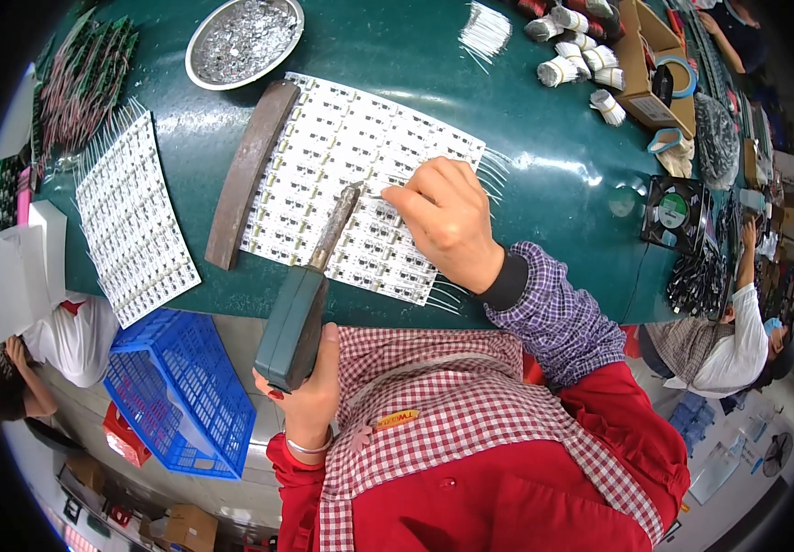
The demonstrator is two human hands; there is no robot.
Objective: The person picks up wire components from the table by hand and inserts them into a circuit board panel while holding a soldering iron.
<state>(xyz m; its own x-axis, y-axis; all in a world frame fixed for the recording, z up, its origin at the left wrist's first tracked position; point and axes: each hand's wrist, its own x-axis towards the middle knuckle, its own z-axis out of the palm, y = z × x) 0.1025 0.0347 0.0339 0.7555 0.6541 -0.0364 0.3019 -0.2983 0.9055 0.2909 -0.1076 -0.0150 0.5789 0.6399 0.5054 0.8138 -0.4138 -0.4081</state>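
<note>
My left hand is wrapped round the green handle of a soldering gun. Its metal barrel slants up over a white sheet of small circuit boards, with the tip close to the fingers of my right hand. Those fingers are pinched together just above the sheet; whatever sits between them is too small to make out. Thin white wires stick out from the sheet's right side. A dark curved bar lies along its left edge.
Left of the bar is a second sheet of boards with wires. A metal bowl of silvery scraps, loose white wires, wire bundles, a cardboard box and a small fan stand around. A blue crate is below the table; co-workers sit at both sides.
</note>
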